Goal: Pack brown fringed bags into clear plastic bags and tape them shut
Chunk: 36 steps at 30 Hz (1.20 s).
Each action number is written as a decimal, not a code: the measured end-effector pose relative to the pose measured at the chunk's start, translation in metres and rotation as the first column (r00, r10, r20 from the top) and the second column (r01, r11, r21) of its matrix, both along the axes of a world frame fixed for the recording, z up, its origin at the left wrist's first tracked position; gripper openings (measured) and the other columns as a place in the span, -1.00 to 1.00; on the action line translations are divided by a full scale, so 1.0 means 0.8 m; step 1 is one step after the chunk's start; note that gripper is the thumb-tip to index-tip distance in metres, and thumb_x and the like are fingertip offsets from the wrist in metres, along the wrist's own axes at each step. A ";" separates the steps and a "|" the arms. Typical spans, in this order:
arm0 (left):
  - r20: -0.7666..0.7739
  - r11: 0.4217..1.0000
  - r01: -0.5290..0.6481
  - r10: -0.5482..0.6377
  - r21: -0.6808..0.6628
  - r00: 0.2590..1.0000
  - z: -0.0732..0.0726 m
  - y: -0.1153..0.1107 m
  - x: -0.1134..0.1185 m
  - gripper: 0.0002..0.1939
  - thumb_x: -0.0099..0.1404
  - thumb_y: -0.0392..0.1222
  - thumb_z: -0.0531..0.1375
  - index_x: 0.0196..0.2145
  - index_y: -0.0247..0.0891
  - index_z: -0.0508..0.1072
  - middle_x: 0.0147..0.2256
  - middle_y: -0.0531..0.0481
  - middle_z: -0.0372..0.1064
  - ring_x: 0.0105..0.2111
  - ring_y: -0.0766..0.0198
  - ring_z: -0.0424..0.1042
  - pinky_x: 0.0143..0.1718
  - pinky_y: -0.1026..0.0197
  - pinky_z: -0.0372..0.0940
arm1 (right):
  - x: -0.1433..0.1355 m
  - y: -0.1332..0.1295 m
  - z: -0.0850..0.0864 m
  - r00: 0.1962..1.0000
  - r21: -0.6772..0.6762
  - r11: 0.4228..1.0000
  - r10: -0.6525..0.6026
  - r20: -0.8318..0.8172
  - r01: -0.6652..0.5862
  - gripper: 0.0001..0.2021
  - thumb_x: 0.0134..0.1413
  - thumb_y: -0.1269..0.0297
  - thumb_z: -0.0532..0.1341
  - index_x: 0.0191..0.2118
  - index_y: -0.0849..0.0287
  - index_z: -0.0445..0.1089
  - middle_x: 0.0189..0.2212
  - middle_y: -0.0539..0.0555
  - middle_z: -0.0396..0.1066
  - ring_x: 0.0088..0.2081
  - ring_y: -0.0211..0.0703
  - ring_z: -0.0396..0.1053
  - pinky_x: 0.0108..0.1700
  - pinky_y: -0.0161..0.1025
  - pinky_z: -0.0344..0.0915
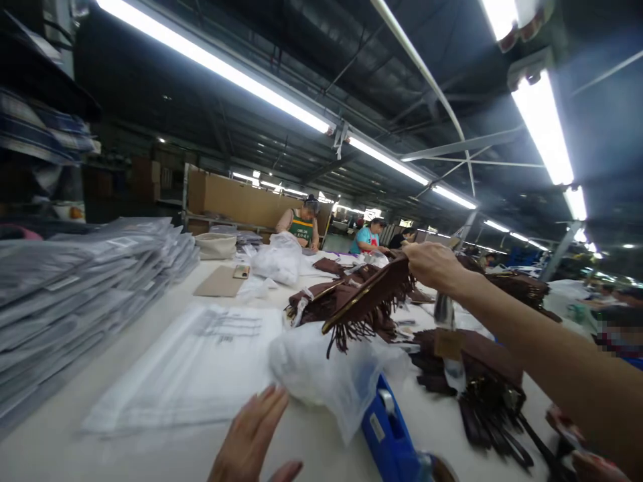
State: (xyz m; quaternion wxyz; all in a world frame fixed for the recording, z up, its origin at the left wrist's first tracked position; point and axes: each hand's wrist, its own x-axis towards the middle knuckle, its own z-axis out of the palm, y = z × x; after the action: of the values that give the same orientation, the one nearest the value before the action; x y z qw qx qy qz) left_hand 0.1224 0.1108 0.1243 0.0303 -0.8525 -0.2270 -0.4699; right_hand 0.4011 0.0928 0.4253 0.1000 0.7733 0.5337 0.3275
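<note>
My right hand (435, 264) reaches far out over the table, fingers closed on the upper end of a dark brown fringed bag (369, 291). The bag is tilted, with a gold-coloured zipper along its lower edge and tassels dangling. More brown fringed bags (314, 304) lie just behind it. Low in the view, my left hand (254, 428) has its fingers stretched out and holds nothing. Nearest to it are a crumpled clear plastic bag (336, 375) and a stack of flat white plastic bags (195, 368).
A blue tape dispenser (389, 428) stands at the front edge. Stacked grey plastic-wrapped packages (85, 294) rise at left. A phone (241, 272) lies on brown card (217, 282). Another brown bag (482, 361) lies at right. Co-workers (301, 224) are across the table; blurred hands show lower right.
</note>
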 end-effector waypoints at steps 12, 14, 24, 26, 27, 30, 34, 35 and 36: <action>-0.596 0.766 -0.549 0.279 -0.335 0.753 0.174 -0.047 -0.138 -0.95 0.12 -0.16 0.21 -0.42 -0.14 0.44 -0.49 0.09 0.42 -0.39 0.17 0.43 -0.49 0.28 0.11 | -0.176 -0.045 -0.084 0.849 -0.340 0.804 0.347 -0.398 -0.487 -0.82 -0.03 0.47 0.11 -0.52 0.38 0.43 -0.56 0.02 0.40 -0.47 -0.33 0.34 -0.38 -0.35 0.13; -0.675 0.761 -0.583 0.274 -0.283 0.685 0.182 -0.044 -0.176 -0.96 0.10 -0.17 0.23 -0.47 -0.15 0.44 -0.52 0.11 0.39 -0.41 0.21 0.41 -0.48 0.29 0.08 | -0.194 -0.048 -0.105 0.754 -0.352 0.725 0.345 -0.559 -0.592 -0.88 -0.15 0.49 0.20 -0.60 0.28 0.42 -0.66 -0.07 0.32 -0.57 -0.39 0.23 -0.47 -0.40 0.10; -0.327 0.579 -0.561 0.464 -0.592 0.824 0.150 -0.069 -0.198 -0.61 0.30 0.02 0.04 -0.20 -0.42 0.36 -0.21 -0.31 0.36 -0.15 -0.10 0.35 -0.19 0.02 0.21 | -0.283 -0.090 -0.212 0.032 -0.035 0.739 -0.018 -0.999 -0.673 -0.92 -0.22 0.36 0.08 -0.63 0.18 0.19 -0.70 -0.09 0.14 -0.64 -0.36 0.05 -0.64 -0.40 -0.02; -0.110 0.340 -0.222 0.318 -0.914 0.942 0.128 -0.074 -0.174 -0.46 0.24 0.23 0.00 -0.26 -0.39 0.37 -0.32 -0.22 0.39 -0.28 0.01 0.41 -0.32 0.10 0.26 | -0.306 -0.098 -0.240 -0.101 -0.038 0.782 -0.129 -0.987 -0.622 -0.96 -0.26 0.41 0.07 -0.61 0.19 0.18 -0.68 -0.07 0.15 -0.64 -0.37 0.04 -0.62 -0.39 -0.03; -0.022 0.233 -0.091 0.283 -0.968 0.959 0.116 -0.075 -0.163 -0.41 0.20 0.29 -0.01 -0.27 -0.38 0.37 -0.37 -0.17 0.40 -0.35 0.06 0.41 -0.39 0.14 0.27 | -0.319 -0.101 -0.254 -0.083 -0.044 0.782 -0.122 -0.989 -0.622 -0.96 -0.27 0.45 0.06 -0.58 0.20 0.20 -0.66 -0.06 0.18 -0.63 -0.37 0.05 -0.61 -0.39 -0.01; 0.101 0.108 0.074 0.263 -0.991 0.960 0.082 -0.073 -0.139 -0.51 0.09 0.18 0.13 -0.32 -0.37 0.39 -0.47 -0.06 0.38 -0.44 0.17 0.38 -0.49 0.23 0.24 | -0.362 -0.113 -0.290 0.120 -0.022 0.722 0.085 -0.989 -0.691 -0.82 -0.19 0.53 0.02 -0.42 0.27 0.32 -0.50 0.07 0.34 -0.53 -0.30 0.17 -0.50 -0.37 0.12; 0.151 0.053 0.142 0.230 -0.988 0.962 0.050 -0.065 -0.144 -0.85 -0.07 -0.21 0.13 -0.50 -0.34 0.36 -0.60 0.04 0.28 -0.51 0.25 0.31 -0.53 0.28 0.15 | -0.391 -0.126 -0.299 0.265 -0.089 0.596 0.214 -0.940 -0.798 -0.80 0.01 0.43 0.04 -0.31 0.31 0.39 -0.42 0.20 0.42 -0.45 -0.14 0.32 -0.44 -0.28 0.19; 0.160 0.036 0.156 0.196 -0.987 0.968 0.048 -0.064 -0.151 -0.89 -0.10 -0.24 0.12 -0.54 -0.33 0.34 -0.63 0.05 0.25 -0.54 0.27 0.28 -0.55 0.28 0.13 | -0.387 -0.125 -0.292 0.266 -0.106 0.566 0.208 -0.941 -0.817 -0.80 0.07 0.37 0.05 -0.31 0.29 0.41 -0.43 0.18 0.43 -0.44 -0.12 0.35 -0.43 -0.26 0.21; 0.170 0.020 0.169 0.153 -0.985 0.973 0.049 -0.062 -0.158 -0.90 -0.13 -0.25 0.12 -0.57 -0.33 0.33 -0.63 0.07 0.23 -0.55 0.28 0.26 -0.55 0.29 0.11 | -0.378 -0.121 -0.282 0.262 -0.102 0.527 0.237 -0.936 -0.844 -0.78 0.12 0.33 0.04 -0.30 0.27 0.42 -0.41 0.16 0.44 -0.41 -0.11 0.37 -0.39 -0.25 0.24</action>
State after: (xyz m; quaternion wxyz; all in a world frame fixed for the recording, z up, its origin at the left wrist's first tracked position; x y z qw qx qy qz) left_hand -0.0036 0.0609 0.1634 -0.6042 -0.5691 -0.4876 -0.2706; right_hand 0.0984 -0.0036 0.2000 -0.0619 0.4922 0.8271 -0.2645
